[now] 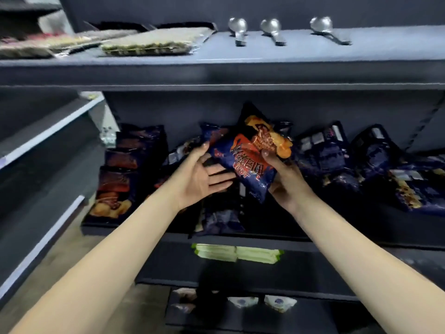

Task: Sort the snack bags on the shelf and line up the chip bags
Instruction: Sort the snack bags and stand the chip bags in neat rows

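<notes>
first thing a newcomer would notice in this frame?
The dark blue chip bag with orange print, held tilted in front of the middle shelf by the right hand, while the left hand lies open, palm up, against its left edge. Behind it, more chip bags slump in disorder along that shelf. Above, three metal spoons sit in a row on the top shelf.

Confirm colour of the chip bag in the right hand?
Dark blue chip bag with orange-red print, held by the right hand; head view.
</notes>
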{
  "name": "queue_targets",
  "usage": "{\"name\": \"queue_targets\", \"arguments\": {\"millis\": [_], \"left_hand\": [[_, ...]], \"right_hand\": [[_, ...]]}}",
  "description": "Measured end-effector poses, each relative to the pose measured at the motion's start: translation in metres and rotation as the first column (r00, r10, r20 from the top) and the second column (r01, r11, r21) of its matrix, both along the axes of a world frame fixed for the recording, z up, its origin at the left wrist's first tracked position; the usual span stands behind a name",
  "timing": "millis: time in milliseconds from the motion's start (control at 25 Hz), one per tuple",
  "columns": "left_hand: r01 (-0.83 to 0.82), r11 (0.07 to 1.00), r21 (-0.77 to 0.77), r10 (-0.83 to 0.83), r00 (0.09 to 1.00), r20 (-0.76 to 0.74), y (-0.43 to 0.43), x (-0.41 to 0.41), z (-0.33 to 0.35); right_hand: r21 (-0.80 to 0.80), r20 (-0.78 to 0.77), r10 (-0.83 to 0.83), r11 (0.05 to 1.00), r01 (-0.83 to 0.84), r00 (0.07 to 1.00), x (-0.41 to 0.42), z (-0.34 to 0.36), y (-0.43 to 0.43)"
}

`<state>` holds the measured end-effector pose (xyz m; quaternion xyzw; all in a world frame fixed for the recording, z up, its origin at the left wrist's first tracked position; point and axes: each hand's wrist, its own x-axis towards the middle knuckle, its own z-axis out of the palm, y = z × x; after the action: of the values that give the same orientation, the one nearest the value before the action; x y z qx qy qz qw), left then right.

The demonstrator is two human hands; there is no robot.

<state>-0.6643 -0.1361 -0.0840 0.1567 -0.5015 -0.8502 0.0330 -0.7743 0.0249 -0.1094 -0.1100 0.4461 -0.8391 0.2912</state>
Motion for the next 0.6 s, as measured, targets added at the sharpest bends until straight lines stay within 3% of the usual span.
{"name": "queue_targets", "arguments": {"millis": [80,200,400,520,600], "left_hand": [[-0.097,0.995,0.022,0.099,0.992,-0.083,-0.022,0.018,-0.008],[-0.2,0.976,-0.089,0.188,0.974,-0.127,-0.045,0.037,-0.018],[-0.51,0.797,-0.322,0.492,0.859,-0.142,-0.094,0.059,0.005],[-0.416,0.693,-0.588,0.455,0.886,-0.09,-0.144,0.083,0.016],[-0.245,0.684,-0.687,0.307,0.951,-0.034,-0.17,0.1,0.025]], "right_hand": [[-0.039,0.044,0.001,0.999,0.0,0.999,0.013,0.005,-0.037],[-0.046,0.074,0.058,0.997,-0.055,0.996,0.044,0.01,-0.089],[-0.006,0.062,0.168,0.986,-0.167,0.984,0.084,0.011,-0.148],[-0.012,-0.032,0.087,0.996,-0.087,0.996,0.084,0.014,-0.166],[0.025,-0.179,0.063,0.998,-0.06,0.982,0.079,0.019,-0.17]]}}
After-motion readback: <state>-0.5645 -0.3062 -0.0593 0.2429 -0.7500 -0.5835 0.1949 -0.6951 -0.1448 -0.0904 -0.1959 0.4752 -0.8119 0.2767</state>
